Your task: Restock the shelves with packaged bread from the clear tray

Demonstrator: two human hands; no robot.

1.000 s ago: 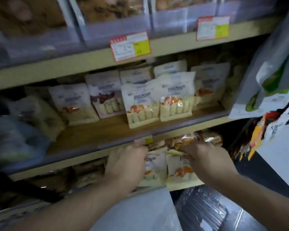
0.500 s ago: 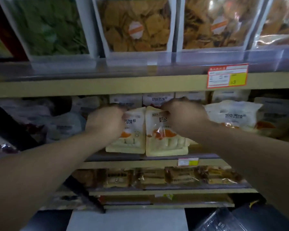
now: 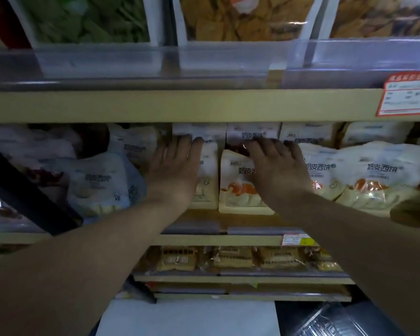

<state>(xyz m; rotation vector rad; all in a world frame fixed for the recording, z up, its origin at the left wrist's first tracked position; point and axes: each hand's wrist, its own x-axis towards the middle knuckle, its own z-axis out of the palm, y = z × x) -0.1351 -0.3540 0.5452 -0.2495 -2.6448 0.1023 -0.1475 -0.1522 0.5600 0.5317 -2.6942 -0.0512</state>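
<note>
Bread packs sit on the middle shelf [image 3: 204, 240], two of them right under our hands. Left hand [image 3: 173, 173] lies flat, fingers spread, on the left pack [image 3: 207, 175]; right hand [image 3: 278, 170] lies the same way on the right pack [image 3: 238, 187]. Neither hand grips, both just press on the fronts. Both packs stand upright, side by side near the shelf's front edge, more packs [image 3: 378, 175] leaning to the right. We judge them light and soft: thin slick film, puffy, rolls inside will crush. Best hold is the top seal or both side edges, light pinch, no squeezing the middle. Clear tray [image 3: 330, 323] shows at bottom right, below the lowest shelf; its contents we can't tell.
</note>
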